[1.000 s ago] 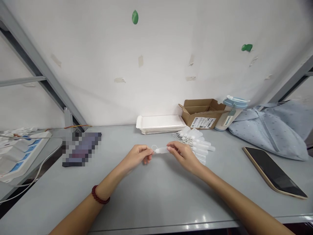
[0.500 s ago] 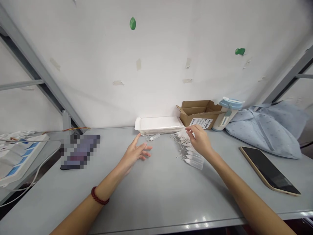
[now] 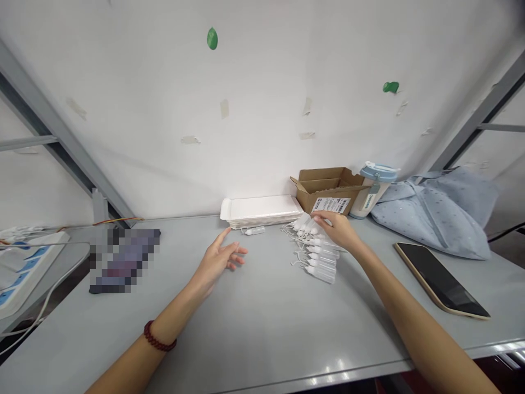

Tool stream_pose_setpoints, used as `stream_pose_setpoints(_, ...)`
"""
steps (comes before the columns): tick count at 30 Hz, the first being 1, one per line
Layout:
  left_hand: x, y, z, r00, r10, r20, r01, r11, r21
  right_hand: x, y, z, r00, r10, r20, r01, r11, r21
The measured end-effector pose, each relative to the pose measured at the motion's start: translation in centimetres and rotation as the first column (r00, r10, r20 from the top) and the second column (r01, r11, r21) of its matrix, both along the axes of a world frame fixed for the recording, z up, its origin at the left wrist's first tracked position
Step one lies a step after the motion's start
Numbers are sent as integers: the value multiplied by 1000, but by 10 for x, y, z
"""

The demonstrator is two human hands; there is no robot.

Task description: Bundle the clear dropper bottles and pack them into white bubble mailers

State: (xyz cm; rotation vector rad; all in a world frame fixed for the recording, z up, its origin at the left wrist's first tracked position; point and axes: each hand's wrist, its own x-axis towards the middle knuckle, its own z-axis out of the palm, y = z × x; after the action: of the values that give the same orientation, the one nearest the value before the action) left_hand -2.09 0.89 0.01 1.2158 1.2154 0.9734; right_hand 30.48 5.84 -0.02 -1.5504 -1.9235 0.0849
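Observation:
My left hand [image 3: 219, 259] hovers open over the grey table [image 3: 254, 323], fingers spread, holding nothing. A single small clear vial [image 3: 254, 231] lies in front of it, by the stack of white trays [image 3: 262, 209]. My right hand [image 3: 338, 230] reaches into a row of several small clear vials with white caps and loops [image 3: 315, 251]. Its fingers pinch one vial at the far end of the row.
A brown cardboard box [image 3: 328, 189] and a blue-lidded cup [image 3: 375, 189] stand at the back. Light blue cloth [image 3: 438, 219] and a dark tablet [image 3: 441, 282] lie to the right. A blurred dark object [image 3: 123, 257] and a power strip [image 3: 24, 262] are on the left.
A second ago both hands held one vial between them. That vial now lies by the white trays; my left hand has opened and my right hand has moved to the row of vials.

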Motion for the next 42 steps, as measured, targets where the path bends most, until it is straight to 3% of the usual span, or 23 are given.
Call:
stream_pose_setpoints(6,1,0,5,1000,27,-7,-27,999,-30,-1,1,0,997,-35,-68,38,998,40)
stream_pose_setpoints(12,3,-2,6,999,34,6,-34,999,-15,-10,-12,15,979,-67,-192,102,979,176)
stream_pose_setpoints(17,8,-7,5,999,-39,-9,39,998,39,-35,-28,24,923,70,-378,51,952,302)
stream_pose_setpoints(22,19,-15,6,981,-189,-50,192,978,76,-69,-45,17,764,188,-617,-139,982,128)
stream_pose_setpoints(26,23,-19,8,973,-228,-36,230,969,87,-86,-56,11,731,241,-639,-280,959,41)
stream_pose_setpoints(31,21,-17,7,990,-137,-18,138,988,69,-90,-60,9,725,237,-647,-282,959,35)
stream_pose_setpoints(42,18,-18,11,975,-215,-50,219,969,110,-92,-62,9,721,232,-653,-287,958,23)
